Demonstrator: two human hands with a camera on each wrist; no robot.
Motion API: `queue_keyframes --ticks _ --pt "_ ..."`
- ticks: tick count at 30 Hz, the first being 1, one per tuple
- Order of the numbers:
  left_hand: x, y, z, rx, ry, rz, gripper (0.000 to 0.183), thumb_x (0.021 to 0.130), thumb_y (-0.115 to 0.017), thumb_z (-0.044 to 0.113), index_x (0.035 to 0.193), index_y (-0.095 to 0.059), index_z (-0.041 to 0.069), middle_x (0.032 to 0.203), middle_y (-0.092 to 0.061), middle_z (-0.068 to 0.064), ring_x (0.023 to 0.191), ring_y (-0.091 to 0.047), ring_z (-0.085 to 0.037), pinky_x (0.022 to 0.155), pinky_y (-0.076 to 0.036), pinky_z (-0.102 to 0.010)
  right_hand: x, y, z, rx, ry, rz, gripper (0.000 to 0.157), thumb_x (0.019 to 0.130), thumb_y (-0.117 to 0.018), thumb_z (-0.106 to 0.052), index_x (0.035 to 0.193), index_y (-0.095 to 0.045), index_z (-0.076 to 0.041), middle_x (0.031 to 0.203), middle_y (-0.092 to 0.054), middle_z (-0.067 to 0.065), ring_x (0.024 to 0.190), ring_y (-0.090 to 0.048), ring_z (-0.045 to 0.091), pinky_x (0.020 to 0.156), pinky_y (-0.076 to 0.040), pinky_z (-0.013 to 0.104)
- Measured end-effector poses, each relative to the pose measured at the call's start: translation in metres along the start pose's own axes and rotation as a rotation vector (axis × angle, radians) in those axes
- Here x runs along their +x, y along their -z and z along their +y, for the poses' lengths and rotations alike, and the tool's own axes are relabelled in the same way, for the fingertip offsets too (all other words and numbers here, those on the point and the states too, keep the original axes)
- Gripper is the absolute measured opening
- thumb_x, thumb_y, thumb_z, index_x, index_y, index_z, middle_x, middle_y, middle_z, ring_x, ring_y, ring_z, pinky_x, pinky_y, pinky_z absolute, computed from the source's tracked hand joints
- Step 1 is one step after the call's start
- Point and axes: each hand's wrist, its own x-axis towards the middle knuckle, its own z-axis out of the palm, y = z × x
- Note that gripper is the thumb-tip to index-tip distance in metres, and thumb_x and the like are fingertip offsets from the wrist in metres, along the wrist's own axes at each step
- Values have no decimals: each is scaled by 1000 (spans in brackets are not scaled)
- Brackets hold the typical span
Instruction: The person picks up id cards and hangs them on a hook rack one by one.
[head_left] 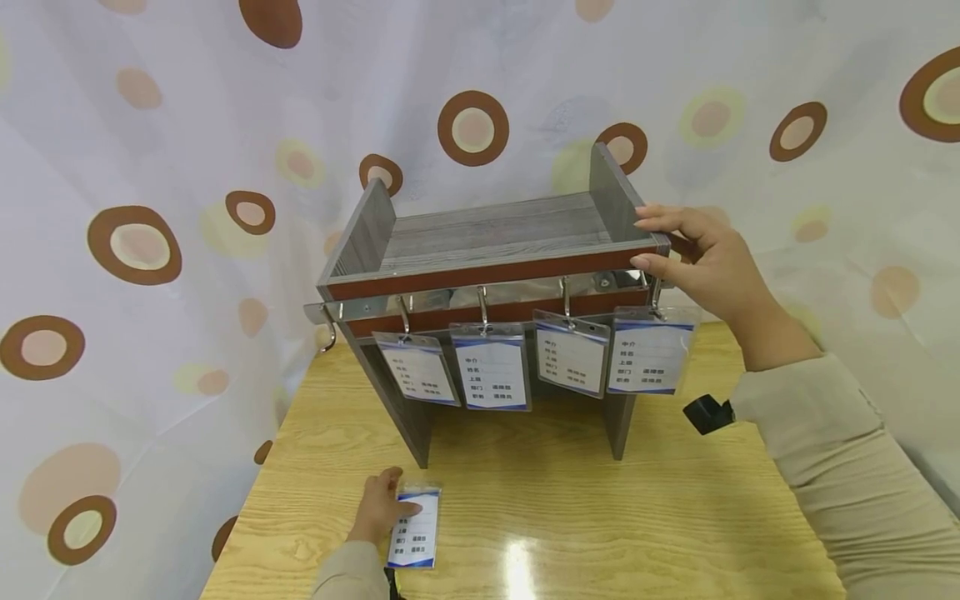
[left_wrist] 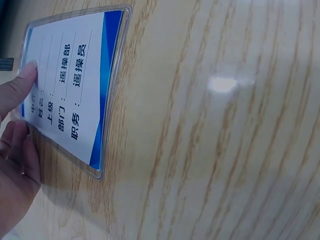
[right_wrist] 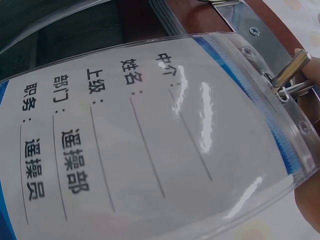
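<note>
At the table's front left, my left hand [head_left: 380,506] pinches the left edge of a badge in a clear plastic sleeve [head_left: 417,533]. In the left wrist view the thumb [left_wrist: 27,75] presses on the badge's printed face, and the other fingers curl at its edge. My right hand [head_left: 708,254] grips the front right corner of a grey wooden shelf [head_left: 495,229], thumb at the front and fingers over the side panel. Just below that hand, a badge [head_left: 651,354] hangs from a hook; the right wrist view shows the metal hook [right_wrist: 292,70] through its slot.
A metal rail [head_left: 517,293] with several hooks runs along the shelf's front. More badges hang there, including one at the left [head_left: 417,368] and one mid-rail [head_left: 491,368]. The leftmost hook [head_left: 328,329] is bare. Behind the wooden table [head_left: 570,525] hangs a patterned cloth [head_left: 300,92].
</note>
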Motion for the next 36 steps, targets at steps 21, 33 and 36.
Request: queue_keyframes --ticks 21,33,36 --pt "2 -4 2 110 -26 -28 37 62 -75 9 91 -53 5 93 -40 -12 83 -46 -26 74 -41 -41 -4 3 2 -11 -9 5 34 76 -61 5 109 -55 4 118 -48 -3 115 -38 11 88 -32 16" --pt "-1 0 4 201 -59 61 36 58 -78 13 80 -51 5 77 -45 -5 77 -38 -25 65 -34 -34 -1 1 -1 10 -45 -2 33 77 -61 1 110 -55 0 119 -48 -3 117 -35 12 88 -33 17" --pt "-3 0 5 208 -50 63 36 58 -78 12 80 -51 4 75 -47 -6 74 -41 -23 63 -36 -34 0 0 -1 32 -40 -3 33 77 -61 2 110 -56 -1 119 -48 -3 117 -35 12 88 -34 18"
